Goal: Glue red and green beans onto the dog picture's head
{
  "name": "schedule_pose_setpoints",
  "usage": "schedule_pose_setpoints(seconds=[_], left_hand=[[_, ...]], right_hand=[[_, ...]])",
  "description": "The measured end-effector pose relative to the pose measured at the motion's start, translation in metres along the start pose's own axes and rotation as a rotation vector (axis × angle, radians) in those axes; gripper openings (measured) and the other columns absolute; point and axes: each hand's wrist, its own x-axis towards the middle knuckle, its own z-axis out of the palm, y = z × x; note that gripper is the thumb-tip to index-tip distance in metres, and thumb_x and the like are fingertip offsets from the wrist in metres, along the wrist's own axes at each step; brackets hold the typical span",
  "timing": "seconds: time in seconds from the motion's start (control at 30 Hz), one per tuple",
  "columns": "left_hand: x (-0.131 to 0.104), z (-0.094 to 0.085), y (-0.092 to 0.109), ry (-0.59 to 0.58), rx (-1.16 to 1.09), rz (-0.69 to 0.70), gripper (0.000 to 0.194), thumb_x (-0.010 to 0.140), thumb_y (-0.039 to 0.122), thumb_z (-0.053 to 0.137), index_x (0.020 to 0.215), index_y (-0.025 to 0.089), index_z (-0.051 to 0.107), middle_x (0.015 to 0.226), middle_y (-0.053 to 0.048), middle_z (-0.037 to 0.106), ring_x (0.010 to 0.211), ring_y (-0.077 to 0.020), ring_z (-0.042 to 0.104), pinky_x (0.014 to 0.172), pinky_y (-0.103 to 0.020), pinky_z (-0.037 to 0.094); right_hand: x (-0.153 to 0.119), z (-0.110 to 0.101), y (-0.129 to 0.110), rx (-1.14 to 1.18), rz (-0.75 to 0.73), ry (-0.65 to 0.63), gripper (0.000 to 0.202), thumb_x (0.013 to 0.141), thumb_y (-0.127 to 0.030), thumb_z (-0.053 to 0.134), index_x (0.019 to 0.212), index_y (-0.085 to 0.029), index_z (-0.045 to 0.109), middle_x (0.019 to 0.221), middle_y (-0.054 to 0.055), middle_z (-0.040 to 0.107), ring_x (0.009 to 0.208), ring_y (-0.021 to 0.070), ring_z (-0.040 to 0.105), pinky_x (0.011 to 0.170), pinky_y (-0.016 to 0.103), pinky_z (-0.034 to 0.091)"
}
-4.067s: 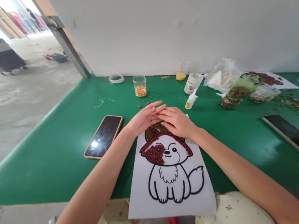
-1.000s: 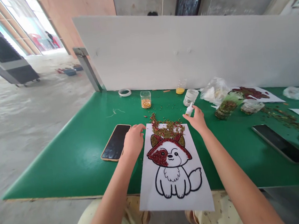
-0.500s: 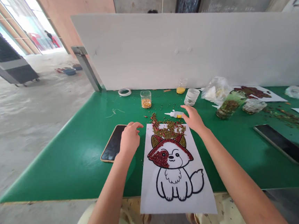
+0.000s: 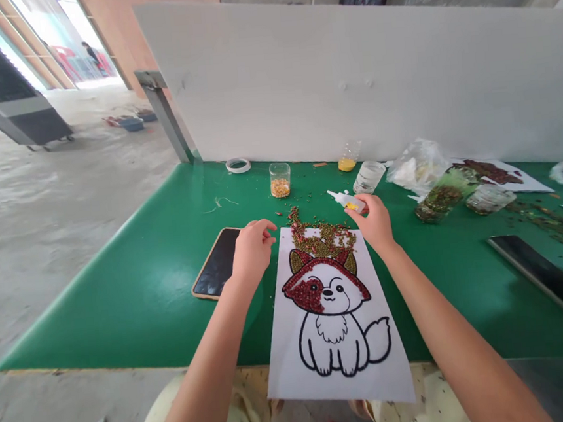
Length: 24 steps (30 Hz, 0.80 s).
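Clear square cup: orange-yellow kernels (image 4: 281, 188) cover the bottom of the cup (image 4: 279, 170), which stands upright near the back of the worktop (image 4: 121, 291).
Small clear container: yellow contents sit low in the container (image 4: 347, 159), close to the white board (image 4: 271, 93).
Clear cup: the tilted cup (image 4: 368, 177) stands behind the right hand; its contents cannot be made out.
Green-tinted bottle: it leans low on the worktop, dark grains inside the bottle (image 4: 445, 195).
Plastic bag: pale contents show through the crumpled bag (image 4: 418, 165).
Right hand: thumb and fingers pinch a white glue bottle (image 4: 351, 203) with a yellow label; the hand (image 4: 375, 224) is just beyond the sheet's upper right corner, nozzle pointing left.
Left hand: fingers loosely curled, thumb a little apart, nothing visible in the grasp; the hand (image 4: 254, 247) is near the sheet's upper left corner.
Drawing sheet: between the forearms, its lower end past the worktop edge; the sheet (image 4: 288, 374) bears a seated animal, red grains over part of its head.
Loose seeds: green and red seeds (image 4: 321, 239) heap across the sheet's top and onto the worktop.
Partly hidden: the left hand covers part of a phone (image 4: 215, 266).
Cut off: the right-hand phone (image 4: 543, 272) reaches the view's edge.
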Motion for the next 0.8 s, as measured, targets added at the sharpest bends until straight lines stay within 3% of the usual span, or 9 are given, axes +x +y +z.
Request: schedule_pose_setpoints(seconds=[0.17, 0.33, 0.43, 0.53, 0.67, 0.8], left_hand=[[-0.005, 0.006, 0.008, -0.026, -0.038, 0.052, 0.032, 0.073, 0.001, 0.044, 0.088, 0.019, 0.065, 0.085, -0.004, 0.060, 0.076, -0.0147, 0.058, 0.073, -0.027, 0.046], [-0.007, 0.001, 0.015, -0.005, -0.042, -0.049, 0.020, 0.066, 0.011, 0.064, 0.086, 0.017, 0.065, 0.074, -0.001, 0.056, 0.062, -0.0125, 0.052, 0.067, -0.027, 0.045], [-0.007, -0.003, 0.014, 0.005, -0.048, -0.056, 0.019, 0.067, 0.013, 0.064, 0.085, 0.017, 0.066, 0.074, -0.001, 0.056, 0.061, -0.0122, 0.052, 0.066, -0.027, 0.045], [-0.008, -0.005, 0.009, 0.017, -0.062, -0.024, 0.026, 0.071, 0.004, 0.050, 0.086, 0.017, 0.066, 0.078, -0.002, 0.057, 0.067, -0.0127, 0.056, 0.070, -0.026, 0.046], [-0.007, -0.003, 0.005, 0.013, -0.076, -0.017, 0.040, 0.066, -0.004, 0.038, 0.086, 0.016, 0.066, 0.086, -0.003, 0.058, 0.069, -0.0112, 0.059, 0.069, -0.023, 0.048], [-0.005, -0.001, 0.004, 0.014, -0.051, -0.054, 0.028, 0.068, 0.002, 0.048, 0.083, 0.017, 0.066, 0.088, -0.003, 0.058, 0.069, -0.0122, 0.059, 0.067, -0.024, 0.049]], right_hand=[[-0.013, -0.015, -0.039, 0.133, 0.003, 0.084, 0.033, 0.076, -0.035, 0.062, 0.104, -0.019, 0.058, 0.101, 0.009, 0.059, 0.079, 0.0197, 0.056, 0.072, 0.036, 0.049], [-0.034, -0.023, -0.083, 0.323, 0.004, -0.060, 0.031, 0.073, -0.024, 0.063, 0.104, -0.022, 0.060, 0.106, 0.007, 0.057, 0.090, 0.0208, 0.057, 0.073, 0.035, 0.049], [-0.052, -0.025, -0.091, 0.486, 0.097, -0.130, 0.031, 0.075, -0.021, 0.060, 0.105, -0.023, 0.058, 0.109, 0.006, 0.058, 0.093, 0.0201, 0.058, 0.076, 0.034, 0.049], [-0.067, -0.027, -0.092, 0.574, 0.154, -0.220, 0.028, 0.077, -0.021, 0.057, 0.105, -0.024, 0.058, 0.107, 0.004, 0.060, 0.092, 0.0191, 0.058, 0.079, 0.034, 0.048], [-0.073, -0.031, -0.098, 0.542, 0.115, -0.281, 0.024, 0.079, -0.020, 0.055, 0.101, -0.026, 0.061, 0.105, 0.002, 0.061, 0.093, 0.0187, 0.058, 0.079, 0.034, 0.047], [-0.074, -0.033, -0.106, 0.508, 0.055, -0.291, 0.028, 0.079, -0.018, 0.055, 0.105, -0.027, 0.059, 0.106, 0.002, 0.061, 0.093, 0.0184, 0.057, 0.081, 0.034, 0.047]])
